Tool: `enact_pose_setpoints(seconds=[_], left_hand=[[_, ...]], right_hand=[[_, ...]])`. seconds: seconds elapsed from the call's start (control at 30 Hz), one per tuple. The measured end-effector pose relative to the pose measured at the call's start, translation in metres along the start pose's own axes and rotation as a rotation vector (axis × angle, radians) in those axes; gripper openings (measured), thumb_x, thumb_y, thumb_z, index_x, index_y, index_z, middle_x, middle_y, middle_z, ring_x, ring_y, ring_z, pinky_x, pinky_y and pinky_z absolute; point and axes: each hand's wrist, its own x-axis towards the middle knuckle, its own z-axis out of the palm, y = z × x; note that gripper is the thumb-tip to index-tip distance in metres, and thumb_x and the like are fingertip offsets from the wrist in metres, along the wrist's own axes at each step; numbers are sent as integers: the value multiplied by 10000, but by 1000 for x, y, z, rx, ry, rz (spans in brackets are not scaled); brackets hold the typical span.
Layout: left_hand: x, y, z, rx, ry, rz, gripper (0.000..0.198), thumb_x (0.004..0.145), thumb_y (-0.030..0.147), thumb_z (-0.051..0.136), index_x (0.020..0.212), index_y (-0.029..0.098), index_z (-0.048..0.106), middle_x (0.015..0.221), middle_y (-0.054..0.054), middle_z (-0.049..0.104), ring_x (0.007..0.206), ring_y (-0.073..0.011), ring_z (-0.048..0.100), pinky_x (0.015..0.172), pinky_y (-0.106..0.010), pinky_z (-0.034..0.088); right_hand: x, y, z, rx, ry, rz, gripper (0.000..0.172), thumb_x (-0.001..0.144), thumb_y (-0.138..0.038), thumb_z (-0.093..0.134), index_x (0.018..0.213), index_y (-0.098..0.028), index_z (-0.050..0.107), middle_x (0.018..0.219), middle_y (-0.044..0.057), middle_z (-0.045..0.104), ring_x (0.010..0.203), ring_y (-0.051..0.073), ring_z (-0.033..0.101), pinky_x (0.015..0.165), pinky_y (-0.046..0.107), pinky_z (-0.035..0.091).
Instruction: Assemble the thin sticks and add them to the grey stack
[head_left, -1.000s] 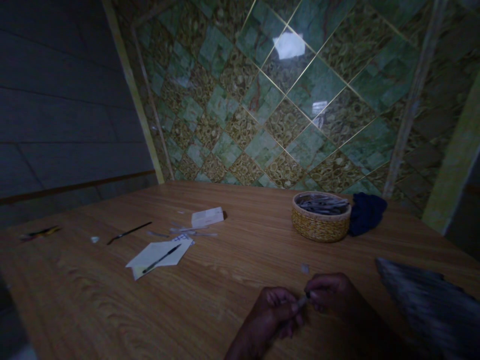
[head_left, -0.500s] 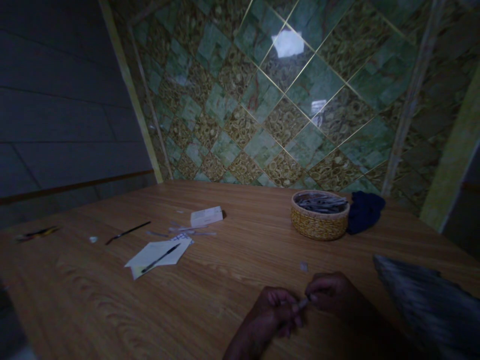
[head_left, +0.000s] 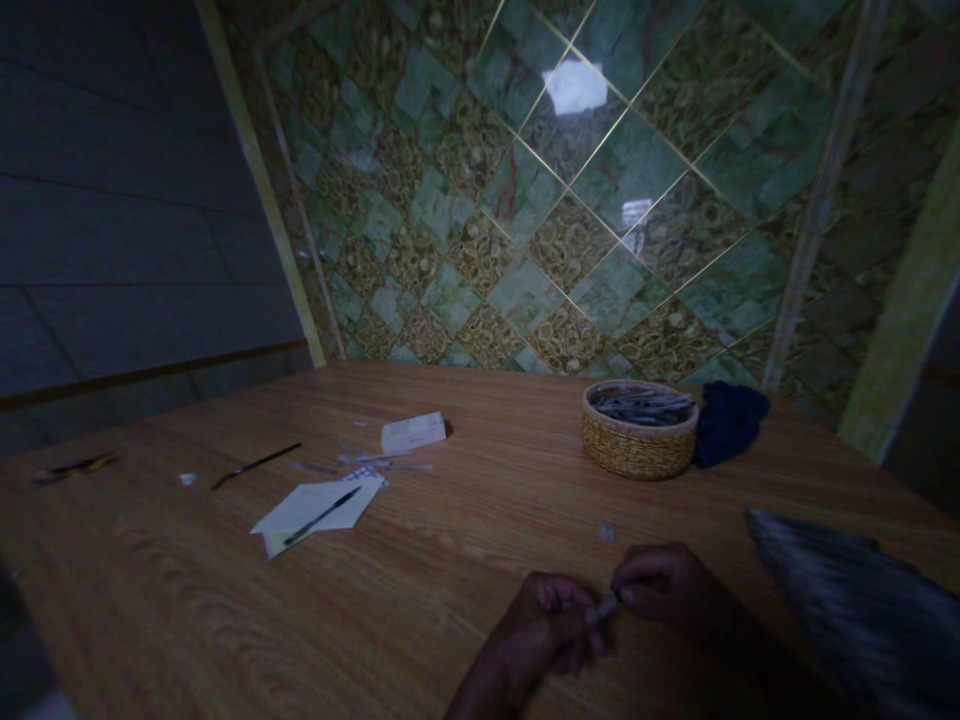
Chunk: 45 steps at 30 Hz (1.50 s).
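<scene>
Low over the near side of the table, my left hand (head_left: 544,625) pinches a small pale stick-like piece (head_left: 602,606) between thumb and fingers. From the other side my right hand (head_left: 660,585) is closed at the piece's dark end, with its fingertips pressed together. The dim light hides the exact kind of the piece. Just beyond the hands lies a small clear scrap (head_left: 607,531) on the wood.
On the wooden table (head_left: 480,520) stand a woven basket (head_left: 637,448) of thin dark sticks, a navy cloth (head_left: 731,420) and a white box (head_left: 413,432). Leftward lie strips, papers (head_left: 337,510) with a pen (head_left: 322,515), a thin brush-like stick (head_left: 256,465) and pliers-like tools (head_left: 75,467). A dark striped bundle (head_left: 862,610) lies right.
Both hands stay almost in place around the small piece. The clear scrap beyond them looks slightly turned.
</scene>
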Motion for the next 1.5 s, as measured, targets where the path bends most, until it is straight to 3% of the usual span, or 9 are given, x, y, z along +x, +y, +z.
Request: enact_pose_setpoints(seconds=[0.4, 0.6, 1.5], left_hand=[[-1, 3, 1, 24, -22, -4, 285, 685, 375, 683, 636, 96, 655, 557, -48, 650, 335, -45, 412, 343, -174, 250], [-1, 3, 2, 18, -19, -27, 277, 677, 372, 687, 637, 101, 648, 561, -39, 655, 338, -45, 417, 349, -173, 255], [0, 3, 3, 35, -16, -31, 259, 672, 353, 681, 626, 101, 642, 553, -41, 653, 339, -45, 411, 357, -177, 248]], right_hand=[[-2, 0, 3, -6, 46, 9, 238, 735, -303, 557, 681, -123, 705, 613, 34, 606, 561, 130, 533, 522, 225, 378], [-1, 2, 1, -15, -8, 3, 233, 737, -297, 552, 702, -134, 715, 629, 36, 629, 561, 129, 541, 515, 221, 382], [0, 5, 1, -39, 21, 19, 241, 722, -322, 565, 684, -134, 711, 620, 38, 634, 564, 132, 536, 527, 227, 391]])
